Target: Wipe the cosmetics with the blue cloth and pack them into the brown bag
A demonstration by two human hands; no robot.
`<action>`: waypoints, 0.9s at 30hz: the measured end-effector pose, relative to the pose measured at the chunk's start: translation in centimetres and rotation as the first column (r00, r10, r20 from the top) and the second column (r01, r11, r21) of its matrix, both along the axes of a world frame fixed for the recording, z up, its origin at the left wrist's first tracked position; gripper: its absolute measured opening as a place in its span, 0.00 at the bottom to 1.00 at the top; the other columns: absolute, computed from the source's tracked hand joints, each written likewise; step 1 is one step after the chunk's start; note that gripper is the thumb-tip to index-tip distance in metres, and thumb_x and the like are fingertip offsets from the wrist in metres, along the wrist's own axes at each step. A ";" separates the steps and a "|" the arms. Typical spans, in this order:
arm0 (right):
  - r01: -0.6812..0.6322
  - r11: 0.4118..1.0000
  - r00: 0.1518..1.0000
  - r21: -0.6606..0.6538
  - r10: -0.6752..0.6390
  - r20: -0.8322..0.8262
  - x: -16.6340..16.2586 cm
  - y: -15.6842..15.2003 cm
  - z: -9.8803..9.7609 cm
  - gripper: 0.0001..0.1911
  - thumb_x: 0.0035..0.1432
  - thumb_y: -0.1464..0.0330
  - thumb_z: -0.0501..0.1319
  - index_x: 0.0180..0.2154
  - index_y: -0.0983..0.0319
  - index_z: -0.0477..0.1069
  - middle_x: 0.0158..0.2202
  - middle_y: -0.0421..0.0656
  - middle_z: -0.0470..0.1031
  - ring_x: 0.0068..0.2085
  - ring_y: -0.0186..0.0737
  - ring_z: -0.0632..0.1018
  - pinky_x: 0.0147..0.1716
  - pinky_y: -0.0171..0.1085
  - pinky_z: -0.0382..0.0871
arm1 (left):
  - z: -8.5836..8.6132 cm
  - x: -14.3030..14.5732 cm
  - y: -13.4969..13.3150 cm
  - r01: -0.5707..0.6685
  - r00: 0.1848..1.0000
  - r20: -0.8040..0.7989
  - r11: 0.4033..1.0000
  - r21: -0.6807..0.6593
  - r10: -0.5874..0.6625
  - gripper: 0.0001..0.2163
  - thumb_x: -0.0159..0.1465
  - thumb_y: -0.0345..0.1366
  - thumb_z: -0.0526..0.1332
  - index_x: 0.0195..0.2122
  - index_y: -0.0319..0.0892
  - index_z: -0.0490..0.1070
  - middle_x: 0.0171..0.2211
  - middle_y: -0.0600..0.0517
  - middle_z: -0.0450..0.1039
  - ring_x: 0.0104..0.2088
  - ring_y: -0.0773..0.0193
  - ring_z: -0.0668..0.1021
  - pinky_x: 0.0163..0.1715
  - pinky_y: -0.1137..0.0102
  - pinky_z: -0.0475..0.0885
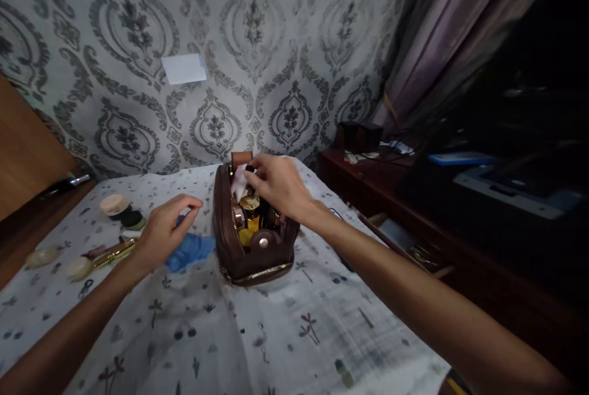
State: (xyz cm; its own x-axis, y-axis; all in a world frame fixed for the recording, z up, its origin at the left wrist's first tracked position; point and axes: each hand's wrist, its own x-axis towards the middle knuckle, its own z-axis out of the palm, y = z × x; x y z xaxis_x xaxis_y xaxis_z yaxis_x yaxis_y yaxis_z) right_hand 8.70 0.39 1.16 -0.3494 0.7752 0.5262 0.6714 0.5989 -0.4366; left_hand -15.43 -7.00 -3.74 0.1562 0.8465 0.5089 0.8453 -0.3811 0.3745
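Brown bag (224, 217) under right hand (281, 185); blue bundle (192, 251) beside; open drawer (379, 219) rightward.

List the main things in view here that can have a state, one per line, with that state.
Brown zip bag, open, filled with small items
Right hand, at the bag's opening, grip unclear
Left hand, thumb and fingers apart, nothing visibly held
Blue item, crumpled
Printed white cloth, spread, wrinkled
Drawer, pulled open
Curtain, gathered

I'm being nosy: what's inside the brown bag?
In the brown bag: a pale thing, a shiny golden thing and a round yellow thing. The right hand blocks part; the bottom is covered.
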 end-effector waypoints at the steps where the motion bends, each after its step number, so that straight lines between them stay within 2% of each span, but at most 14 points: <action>1: -0.005 1.000 0.999 -0.015 0.005 0.031 -0.5 0.1 -0.1 0.09 0.62 0.67 0.60 0.40 0.63 0.77 0.29 0.42 0.79 0.32 0.39 0.77 0.35 0.35 0.63 | -0.7 -0.4 -0.5 -0.006 1.000 0.009 1.000 0.002 0.006 0.14 0.68 0.45 0.52 0.39 0.44 0.74 0.41 0.49 0.80 0.41 0.58 0.81 0.38 0.69 0.73; 4: 0.004 0.998 0.991 -0.066 0.005 0.130 -1.7 0.4 -0.3 0.10 0.64 0.68 0.58 0.41 0.64 0.77 0.34 0.47 0.81 0.38 0.42 0.79 0.38 0.35 0.65 | -2.5 -1.7 -1.7 -0.022 0.999 0.046 0.999 -0.033 0.024 0.15 0.68 0.47 0.54 0.41 0.44 0.75 0.42 0.49 0.80 0.43 0.56 0.81 0.41 0.69 0.74; 8: 0.008 0.991 0.971 -0.137 0.025 0.236 -2.6 0.9 -0.7 0.11 0.65 0.69 0.56 0.43 0.66 0.76 0.40 0.52 0.81 0.44 0.47 0.80 0.39 0.36 0.67 | -4.7 -2.8 -2.5 -0.060 0.990 0.122 0.989 -0.135 0.077 0.17 0.67 0.50 0.55 0.41 0.44 0.76 0.43 0.48 0.81 0.45 0.55 0.81 0.35 0.69 0.74; 11: 0.002 0.979 0.948 -0.203 0.063 0.313 -3.1 1.3 -1.1 0.11 0.63 0.73 0.57 0.45 0.66 0.75 0.44 0.55 0.80 0.48 0.50 0.80 0.39 0.36 0.69 | -6.3 -3.2 -2.6 -0.076 0.978 0.177 0.976 -0.202 0.113 0.18 0.65 0.52 0.56 0.40 0.44 0.76 0.42 0.48 0.81 0.44 0.54 0.81 0.34 0.69 0.74; 15: -0.017 0.969 0.937 -0.245 0.101 0.334 -3.5 1.8 -1.4 0.14 0.60 0.77 0.58 0.48 0.66 0.75 0.48 0.56 0.79 0.50 0.50 0.80 0.42 0.37 0.71 | -8.0 -3.1 -2.7 -0.079 0.959 0.244 0.962 -0.260 0.144 0.19 0.64 0.53 0.56 0.39 0.43 0.76 0.40 0.48 0.81 0.43 0.54 0.80 0.38 0.67 0.74; 21: 0.040 0.969 0.903 -0.245 0.070 0.424 -3.9 2.0 -1.3 0.17 0.58 0.79 0.60 0.49 0.67 0.74 0.49 0.59 0.78 0.53 0.53 0.79 0.48 0.42 0.73 | -9.3 -3.0 -2.9 -0.102 0.913 0.339 0.932 -0.348 0.226 0.21 0.61 0.55 0.58 0.39 0.42 0.76 0.39 0.48 0.81 0.40 0.53 0.80 0.38 0.65 0.74; 27: 0.049 0.974 0.887 -0.221 0.059 0.459 -3.9 1.5 -1.3 0.18 0.58 0.78 0.60 0.51 0.69 0.72 0.50 0.60 0.78 0.55 0.52 0.78 0.52 0.42 0.71 | -10.0 -3.8 -2.9 -0.085 0.868 0.430 0.927 -0.366 0.249 0.19 0.59 0.54 0.60 0.36 0.42 0.76 0.36 0.48 0.80 0.39 0.54 0.79 0.39 0.65 0.73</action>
State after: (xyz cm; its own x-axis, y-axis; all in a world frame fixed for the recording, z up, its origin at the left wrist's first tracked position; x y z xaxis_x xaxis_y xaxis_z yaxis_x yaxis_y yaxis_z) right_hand 4.76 1.89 -0.17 -0.5135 0.8495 0.1208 0.8256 0.5275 -0.2004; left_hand -19.22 -9.93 -13.73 -0.1853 0.9666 0.1773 0.5827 -0.0372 0.8119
